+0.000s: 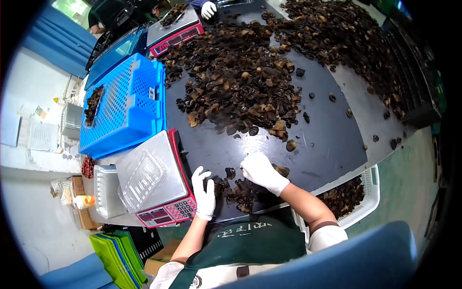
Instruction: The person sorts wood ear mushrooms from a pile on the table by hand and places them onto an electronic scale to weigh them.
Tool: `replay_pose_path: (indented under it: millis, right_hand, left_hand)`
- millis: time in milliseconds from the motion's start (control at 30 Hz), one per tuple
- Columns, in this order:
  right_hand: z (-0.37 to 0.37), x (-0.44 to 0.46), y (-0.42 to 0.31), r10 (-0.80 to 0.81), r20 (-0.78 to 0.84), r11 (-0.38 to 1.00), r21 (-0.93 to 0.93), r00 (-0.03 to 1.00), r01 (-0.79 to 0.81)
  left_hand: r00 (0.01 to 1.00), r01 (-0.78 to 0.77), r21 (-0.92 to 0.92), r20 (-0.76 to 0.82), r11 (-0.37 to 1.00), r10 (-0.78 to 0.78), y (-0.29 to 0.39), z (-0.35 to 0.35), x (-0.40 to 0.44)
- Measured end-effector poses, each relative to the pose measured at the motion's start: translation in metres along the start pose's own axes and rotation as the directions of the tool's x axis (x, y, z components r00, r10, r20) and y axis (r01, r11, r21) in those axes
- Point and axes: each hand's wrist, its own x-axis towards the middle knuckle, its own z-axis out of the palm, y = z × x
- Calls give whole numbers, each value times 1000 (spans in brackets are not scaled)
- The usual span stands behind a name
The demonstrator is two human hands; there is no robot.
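My left hand (204, 193), in a white glove, is beside the near scale with its fingers apart and nothing visible in them. My right hand (263, 173), also gloved, is over the dark table; its fingers are drawn together, and what they hold, if anything, is hidden. Between and below my hands lies a small pile of dark, curled wood ear mushrooms (240, 195). A single piece (230, 173) lies just left of my right hand. Farther up the table spreads a large heap of wood ear mushrooms (240, 82).
A red-edged scale (175, 212) carries a clear plastic clamshell box (144, 176). Blue crates (122, 111) stand behind it, with a second scale (175, 36) beyond. A white basket (373, 185) of mushrooms sits below the table's right edge. Another person's gloved hand (208, 9) is at the far end.
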Motion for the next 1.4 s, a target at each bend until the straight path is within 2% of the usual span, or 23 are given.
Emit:
replay_pose_path:
  millis: [67, 167, 300, 367, 400, 433, 467, 533, 567, 600, 633, 667, 700, 800, 933, 1000, 1067, 1133, 1200, 1233, 1267, 1300, 1400]
  right_hand:
    - [-35, -5, -1, 192, -21, 887, 431, 981, -165]
    - [-120, -50, -5, 544, 104, 610, 632, 832, -478]
    - [-184, -171, 11, 872, 4, 262, 840, 489, -476]
    - [-175, -271, 48, 849, -36, 152, 972, 527, -180]
    - [-170, -319, 69, 941, 63, 98, 890, 332, -446]
    - [-164, -327, 59, 986, -27, 164, 296, 163, -941]
    - [-158, -333, 52, 972, -211, -5, -455, 102, -890]
    - [-141, -331, 55, 819, -470, 235, -252, 331, -939]
    - [-133, -316, 57, 940, -310, 264, 406, 140, -875]
    - [-142, -265, 38, 953, -244, 273, 442, 179, -855]
    - [-137, -223, 24, 776, -425, 570, 155, 466, -807]
    - [-138, -186, 18, 615, -377, 745, -10, 693, -667]
    - [-132, -161, 18, 492, -301, 864, 51, 817, -501]
    - [-94, -108, 16, 183, -130, 977, 136, 975, -165]
    - [-55, -82, 2, 0, 16, 995, -103, 1000, 2]
    - [-59, -82, 10, 17, 39, 999, -32, 999, -16]
    - [-87, -90, 16, 178, -152, 861, 502, 972, -79]
    - [-146, -113, 15, 536, 221, 591, 591, 815, -549]
    - [-174, -150, 36, 524, 530, 470, 473, 667, -745]
    - [-175, -165, 36, 605, 433, 684, 146, 668, -715]
    - [-172, -176, 34, 646, 316, 762, -222, 694, -608]
    - [-169, -172, 30, 637, 227, 758, -357, 737, -546]
    - [-142, -136, 32, 476, 169, 828, 243, 863, -505]
  left_hand:
    - [998, 65, -155, -15, 986, -68, -7, 2, 4]
    - [998, 68, -190, -4, 980, -70, -17, 4, 6]
    - [994, 107, -256, 21, 961, -105, -26, 11, 9]
    - [998, 61, -166, 19, 984, -59, -37, 16, 8]
    - [996, 94, -178, 26, 980, -91, -33, 17, 9]
    - [998, 26, 0, 53, 1000, -26, -22, 15, 11]
    - [996, -50, 179, 86, 983, 35, -14, 14, 14]
    - [985, -141, 299, 136, 944, 104, -13, 18, 16]
    - [977, -179, 403, 182, 898, 114, -14, 20, 14]
    - [970, -169, 458, 232, 873, 66, -12, 22, 13]
    - [959, -179, 505, 280, 844, 37, -11, 24, 12]
    - [946, -192, 545, 323, 816, 7, -10, 28, 12]
    - [936, -223, 546, 350, 808, 21, -13, 30, 9]
    - [903, -216, 545, 427, 810, -46, -2, 31, 4]
    - [923, -156, 500, 381, 852, -54, 0, 25, -4]
    - [942, -145, 473, 335, 869, -26, -10, 22, -8]
    - [959, -132, 459, 284, 878, -5, -12, 14, -11]
    - [975, -102, 424, 222, 900, 7, -16, 10, -16]
    - [971, -65, 429, 237, 901, -43, -12, 7, -16]
    - [976, -65, 429, 213, 901, -32, -13, 9, -15]
    - [982, -64, 428, 190, 901, -20, -13, 12, -14]
    - [981, -75, 454, 193, 888, -16, -14, 15, -12]
    - [969, -71, 542, 236, 837, -71, -4, 25, -1]
